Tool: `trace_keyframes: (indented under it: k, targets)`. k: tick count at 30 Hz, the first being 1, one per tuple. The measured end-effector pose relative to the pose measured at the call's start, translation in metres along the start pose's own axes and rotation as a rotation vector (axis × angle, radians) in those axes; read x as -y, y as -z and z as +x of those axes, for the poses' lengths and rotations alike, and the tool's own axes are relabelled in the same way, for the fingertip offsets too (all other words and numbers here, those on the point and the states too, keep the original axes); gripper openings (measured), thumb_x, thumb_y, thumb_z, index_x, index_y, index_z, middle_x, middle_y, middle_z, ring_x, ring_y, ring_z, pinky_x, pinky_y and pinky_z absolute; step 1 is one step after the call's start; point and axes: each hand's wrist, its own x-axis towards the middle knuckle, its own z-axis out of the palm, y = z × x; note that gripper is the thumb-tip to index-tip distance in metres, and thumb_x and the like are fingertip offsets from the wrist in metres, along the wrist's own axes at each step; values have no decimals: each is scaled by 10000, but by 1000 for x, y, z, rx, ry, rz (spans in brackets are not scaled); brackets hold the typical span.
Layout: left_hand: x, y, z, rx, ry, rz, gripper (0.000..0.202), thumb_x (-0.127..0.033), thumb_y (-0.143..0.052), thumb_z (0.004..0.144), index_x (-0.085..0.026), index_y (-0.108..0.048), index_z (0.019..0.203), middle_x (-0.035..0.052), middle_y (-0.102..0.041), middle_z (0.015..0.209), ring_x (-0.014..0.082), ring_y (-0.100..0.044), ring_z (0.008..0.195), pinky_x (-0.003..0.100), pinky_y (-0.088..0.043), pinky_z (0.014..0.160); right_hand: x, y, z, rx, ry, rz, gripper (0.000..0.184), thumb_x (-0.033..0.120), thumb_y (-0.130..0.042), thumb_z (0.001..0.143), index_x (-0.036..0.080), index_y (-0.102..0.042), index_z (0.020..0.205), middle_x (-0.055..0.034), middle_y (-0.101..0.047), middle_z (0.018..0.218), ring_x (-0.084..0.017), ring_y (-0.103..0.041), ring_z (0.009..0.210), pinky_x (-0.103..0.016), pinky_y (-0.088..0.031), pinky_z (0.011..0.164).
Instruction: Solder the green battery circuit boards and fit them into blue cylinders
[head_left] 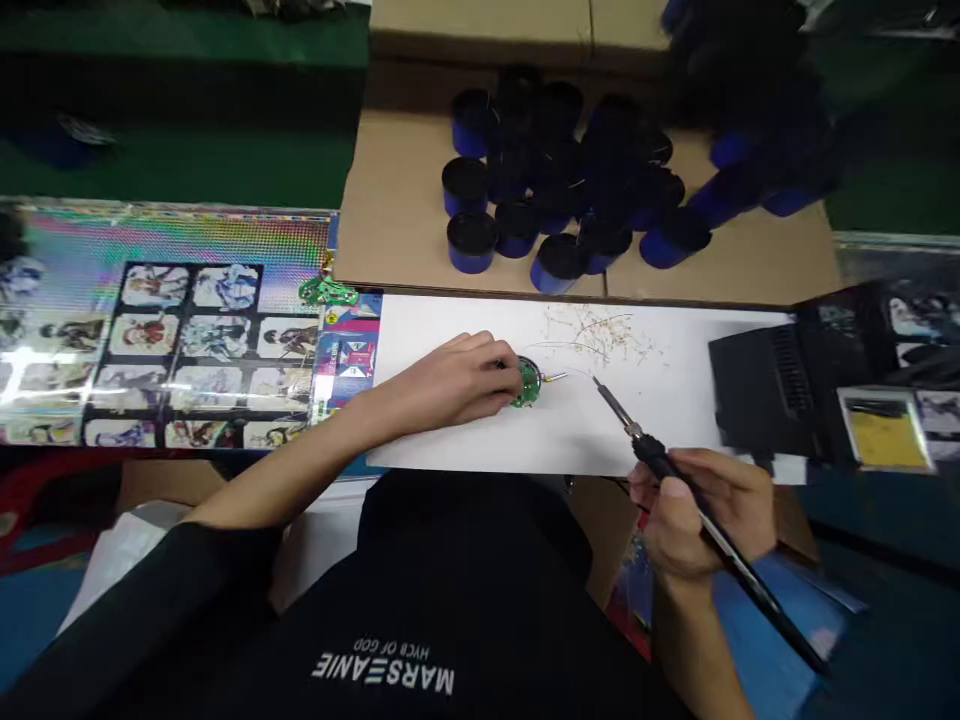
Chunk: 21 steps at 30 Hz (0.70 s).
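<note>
My left hand (480,378) is closed on a small round green circuit board (529,383) lying on the white work surface (465,450). A short piece with a wire end (555,377) sticks out from the board's right side. In my right hand (705,505) is a black soldering iron (652,455), gripped like a pen. Its tip points up and left, a little to the right of the board and apart from it. A thin, curved wire or solder strand (577,371) lies between the tip and the board.
Scattered clippings (600,335) lie behind the board. Several blue and black round cases (472,240) stand on cardboard (397,220) at the back. A black box-like stand (757,385) and a yellow sponge tray (885,430) sit right. Another green board (328,292) lies left.
</note>
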Motion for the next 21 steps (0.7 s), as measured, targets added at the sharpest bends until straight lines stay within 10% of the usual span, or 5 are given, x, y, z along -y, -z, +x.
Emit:
trace_keyframes:
  k: [15,21]
  targets:
    - [2,-20,-16,-236,37,-55,127,-283,-645,1034,-232,-693,1141,73,-683,1238,231,-619,1090,391,-475,941,-58,8,-23,56,44,-130,181,242,-698,967,198,-659,1138,-26,-785,799,-175,-774,635,-277,-646,611]
    - [-3,-39,-17,-254,211,-259,447,-361,-745,962,-263,-555,1355,134,-535,1477,298,-518,1412,488,-491,1154,-53,6,-17,67,38,-113,150,250,-696,975,195,-671,1113,-23,-775,780,-163,-759,611,-258,-643,588]
